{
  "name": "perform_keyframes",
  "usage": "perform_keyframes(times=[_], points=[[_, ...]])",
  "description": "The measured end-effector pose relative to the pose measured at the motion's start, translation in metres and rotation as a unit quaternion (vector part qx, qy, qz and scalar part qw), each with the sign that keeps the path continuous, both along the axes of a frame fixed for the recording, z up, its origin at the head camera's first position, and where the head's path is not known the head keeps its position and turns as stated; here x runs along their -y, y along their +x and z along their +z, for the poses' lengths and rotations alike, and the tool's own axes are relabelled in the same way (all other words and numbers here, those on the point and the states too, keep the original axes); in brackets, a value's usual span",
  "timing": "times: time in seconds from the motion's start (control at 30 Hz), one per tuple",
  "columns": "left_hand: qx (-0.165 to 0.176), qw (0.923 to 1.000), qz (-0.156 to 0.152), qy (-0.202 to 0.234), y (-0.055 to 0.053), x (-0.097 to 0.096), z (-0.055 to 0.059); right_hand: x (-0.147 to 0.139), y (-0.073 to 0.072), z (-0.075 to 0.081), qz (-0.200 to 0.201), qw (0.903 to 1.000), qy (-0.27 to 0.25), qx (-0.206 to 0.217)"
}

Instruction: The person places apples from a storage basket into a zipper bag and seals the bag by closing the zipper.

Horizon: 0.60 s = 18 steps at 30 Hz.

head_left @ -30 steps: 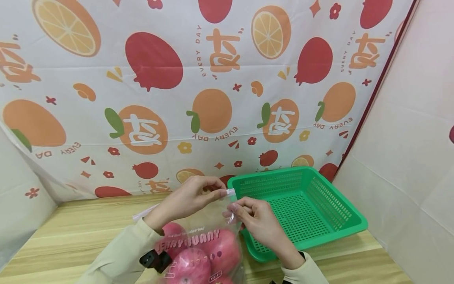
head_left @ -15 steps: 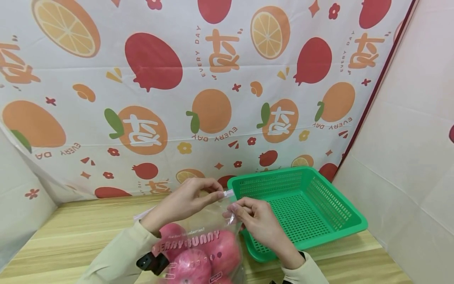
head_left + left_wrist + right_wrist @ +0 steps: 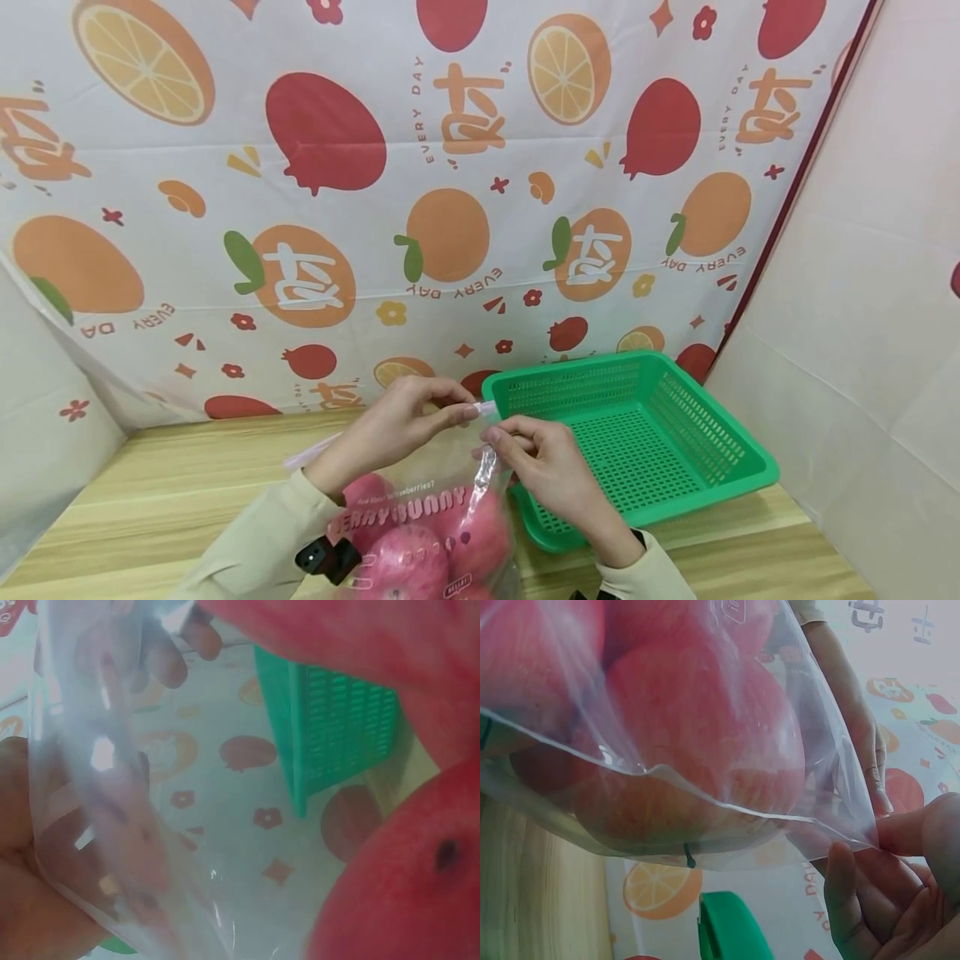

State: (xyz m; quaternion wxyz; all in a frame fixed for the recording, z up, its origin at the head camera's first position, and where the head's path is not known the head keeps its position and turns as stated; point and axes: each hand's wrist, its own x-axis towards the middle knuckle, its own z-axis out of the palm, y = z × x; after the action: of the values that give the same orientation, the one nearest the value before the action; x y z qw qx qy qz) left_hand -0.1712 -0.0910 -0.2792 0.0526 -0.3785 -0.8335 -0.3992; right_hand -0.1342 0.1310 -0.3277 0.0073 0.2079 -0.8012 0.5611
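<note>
A clear zip bag (image 3: 397, 510) with pink lettering stands at the front of the table, holding several red apples (image 3: 408, 562). With thumb and fingers my left hand (image 3: 405, 425) pinches the whitish closure strip (image 3: 486, 408) at the bag's upper right corner. Just below it, my right hand (image 3: 551, 471) pinches the bag's side edge. The right wrist view shows that thumb and finger on a pointed corner of the plastic, close to a large apple (image 3: 705, 750). In the left wrist view, apples (image 3: 405, 877) fill the right side behind the film. The bag's bottom is cut off.
Behind my right hand sits a green plastic basket (image 3: 570, 367) with perforated sides and no contents. A whitish strip end (image 3: 300, 457) sticks out left of my left wrist. A fruit-print cloth (image 3: 450, 333) hangs behind the wooden table (image 3: 187, 483).
Both hands stay almost in place. The strip end at the left hand sits slightly lower than a second ago, and a longer shiny crease now runs down the bag below the right fingers.
</note>
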Motion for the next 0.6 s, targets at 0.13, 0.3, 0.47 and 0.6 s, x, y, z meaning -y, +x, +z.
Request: perform_keyframes(times=[0.13,0.3,0.47,0.6], points=[[-0.01,0.9999,0.009,-0.004,0.002,0.001,0.0,0.001,0.0,-0.001,0.007,1.0,-0.006,-0.003],[-0.029,0.9986,0.037,-0.025,0.005,0.005,0.001,0.001,0.001,0.0,0.004,1.0,-0.008,0.001],[-0.039,0.9968,0.059,-0.036,0.007,0.009,0.0,0.001,0.001,0.001,0.003,1.0,-0.009,0.002],[-0.039,0.9958,0.072,-0.042,0.009,0.013,-0.001,0.0,0.001,0.001,0.005,0.9999,-0.012,0.006]])
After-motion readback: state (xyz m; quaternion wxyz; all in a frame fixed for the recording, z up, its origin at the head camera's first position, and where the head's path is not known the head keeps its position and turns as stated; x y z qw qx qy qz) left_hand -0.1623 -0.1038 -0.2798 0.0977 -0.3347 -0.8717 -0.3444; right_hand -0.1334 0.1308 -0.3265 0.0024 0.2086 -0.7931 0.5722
